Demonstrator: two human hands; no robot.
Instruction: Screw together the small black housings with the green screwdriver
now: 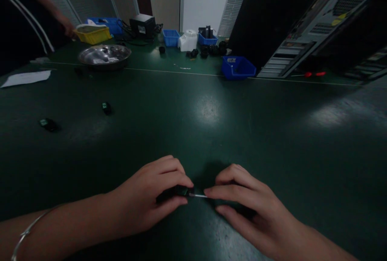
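The table has a dark green, slightly shiny surface, and a thin pale line crosses it (256, 132). On its left part there lie two small black pieces (106, 107), well apart from each other, and a white sheet of paper (26, 78). Farther back stand a round metal bowl (104, 66), a yellow tray (93, 36), a white device (188, 41) and, more to the right, a dark blue bin (234, 73).

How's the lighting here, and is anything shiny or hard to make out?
Head view: dim overall, with glare patches on the green table; head view: a soft shadow lies between the left hand and right hand; head view: the dark piece in the left hand is too murky to identify.
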